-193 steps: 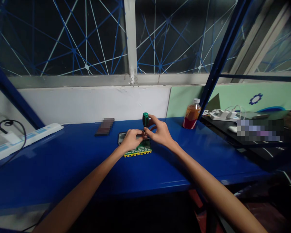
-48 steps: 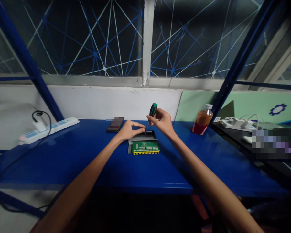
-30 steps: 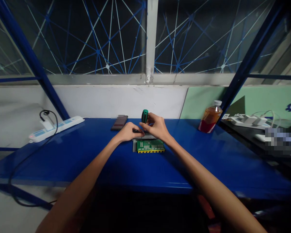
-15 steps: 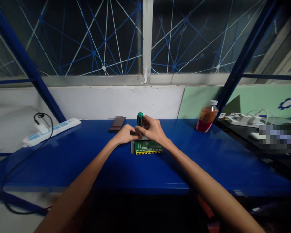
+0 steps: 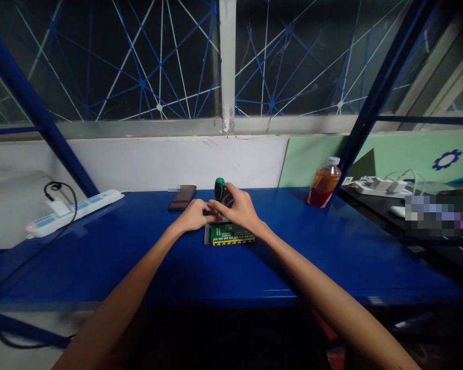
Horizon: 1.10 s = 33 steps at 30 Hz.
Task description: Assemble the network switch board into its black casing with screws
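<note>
A green circuit board point(image 5: 231, 234) with a yellow front edge lies on the blue table, a grey edge showing at its left. Above its back part stands a screwdriver with a green and black handle point(image 5: 219, 189), roughly upright. My right hand point(image 5: 239, 206) is closed round the screwdriver, fingers at the handle's right side. My left hand point(image 5: 195, 215) is at the board's back left, its fingers pinched together close to my right fingertips. What the left fingers hold is hidden, and so is the screwdriver's tip.
A dark phone point(image 5: 182, 198) lies behind my left hand. A bottle with orange-red contents point(image 5: 324, 184) stands at the back right. At the left is a white power strip point(image 5: 77, 211) with a black cable point(image 5: 34, 252). Blue metal posts rise at both sides.
The whole view has shifted slightly, so the things appear a little further left. Both hands stay at the board, and the screwdriver remains in my right hand.
</note>
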Each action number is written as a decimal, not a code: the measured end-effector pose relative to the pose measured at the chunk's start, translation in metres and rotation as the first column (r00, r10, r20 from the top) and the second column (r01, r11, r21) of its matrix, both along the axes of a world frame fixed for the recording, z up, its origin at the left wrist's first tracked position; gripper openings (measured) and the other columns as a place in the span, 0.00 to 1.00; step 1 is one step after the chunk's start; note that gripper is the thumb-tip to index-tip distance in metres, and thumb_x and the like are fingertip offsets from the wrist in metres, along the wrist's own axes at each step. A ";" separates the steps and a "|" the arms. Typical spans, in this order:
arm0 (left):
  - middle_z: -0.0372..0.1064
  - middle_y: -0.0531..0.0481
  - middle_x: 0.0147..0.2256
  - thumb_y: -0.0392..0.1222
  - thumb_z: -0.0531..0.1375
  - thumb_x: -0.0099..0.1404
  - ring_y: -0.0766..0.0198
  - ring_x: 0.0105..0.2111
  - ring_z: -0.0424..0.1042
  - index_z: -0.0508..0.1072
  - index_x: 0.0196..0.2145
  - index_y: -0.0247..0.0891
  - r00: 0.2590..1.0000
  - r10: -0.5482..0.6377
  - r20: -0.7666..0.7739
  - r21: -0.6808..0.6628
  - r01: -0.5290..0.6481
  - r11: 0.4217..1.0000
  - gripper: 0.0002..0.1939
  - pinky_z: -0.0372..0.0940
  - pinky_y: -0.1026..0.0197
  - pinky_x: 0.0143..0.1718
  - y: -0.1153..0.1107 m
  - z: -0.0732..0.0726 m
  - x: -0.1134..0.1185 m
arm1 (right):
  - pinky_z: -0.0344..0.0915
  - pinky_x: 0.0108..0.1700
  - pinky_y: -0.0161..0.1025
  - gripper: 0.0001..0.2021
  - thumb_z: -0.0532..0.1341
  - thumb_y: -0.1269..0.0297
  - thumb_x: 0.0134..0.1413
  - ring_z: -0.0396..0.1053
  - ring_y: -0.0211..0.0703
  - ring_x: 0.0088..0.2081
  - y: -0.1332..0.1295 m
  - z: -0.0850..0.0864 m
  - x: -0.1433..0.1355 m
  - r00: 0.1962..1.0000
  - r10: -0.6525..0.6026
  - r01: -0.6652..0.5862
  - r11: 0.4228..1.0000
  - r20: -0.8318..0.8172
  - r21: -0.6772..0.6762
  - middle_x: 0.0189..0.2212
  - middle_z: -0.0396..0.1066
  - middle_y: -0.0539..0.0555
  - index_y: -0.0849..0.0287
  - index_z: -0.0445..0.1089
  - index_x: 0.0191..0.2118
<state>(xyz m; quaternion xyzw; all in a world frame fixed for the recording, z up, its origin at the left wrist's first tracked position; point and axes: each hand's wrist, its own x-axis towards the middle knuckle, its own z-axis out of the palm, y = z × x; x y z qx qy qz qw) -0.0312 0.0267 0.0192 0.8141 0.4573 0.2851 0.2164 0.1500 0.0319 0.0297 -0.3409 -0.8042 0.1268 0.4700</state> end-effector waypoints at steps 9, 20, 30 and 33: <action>0.78 0.48 0.30 0.41 0.61 0.58 0.59 0.33 0.74 0.80 0.31 0.35 0.998 -0.062 -0.004 0.017 0.062 0.998 0.09 0.63 0.62 0.36 -0.001 0.000 -0.002 | 0.66 0.35 0.40 0.25 0.57 0.62 0.51 0.72 0.42 0.31 0.005 -0.003 0.002 0.996 0.086 -0.087 0.994 -0.020 -0.062 0.34 0.74 0.53 0.57 0.59 0.56; 0.78 0.47 0.30 0.43 0.63 0.55 0.57 0.32 0.73 0.81 0.31 0.34 0.998 0.049 0.024 0.044 -0.050 0.998 0.11 0.63 0.61 0.35 -0.003 0.000 -0.001 | 0.64 0.31 0.38 0.21 0.60 0.56 0.52 0.70 0.41 0.29 0.001 -0.003 0.002 0.998 0.056 -0.055 0.998 0.021 -0.014 0.30 0.72 0.51 0.57 0.63 0.51; 0.78 0.50 0.28 0.41 0.60 0.57 0.58 0.31 0.72 0.81 0.33 0.35 1.000 -0.007 -0.020 0.051 0.008 0.999 0.11 0.62 0.62 0.34 -0.003 0.001 -0.003 | 0.66 0.35 0.40 0.23 0.57 0.61 0.51 0.71 0.42 0.32 0.002 -0.004 0.003 0.993 0.112 -0.110 0.992 0.027 -0.053 0.33 0.73 0.51 0.57 0.60 0.54; 0.77 0.49 0.28 0.42 0.61 0.56 0.59 0.30 0.72 0.81 0.32 0.34 1.000 0.013 -0.024 0.073 -0.011 0.997 0.11 0.62 0.62 0.33 -0.003 0.001 -0.002 | 0.66 0.35 0.40 0.23 0.58 0.61 0.51 0.72 0.42 0.32 0.002 -0.005 0.002 0.994 0.107 -0.105 0.993 0.021 -0.058 0.32 0.74 0.52 0.57 0.60 0.54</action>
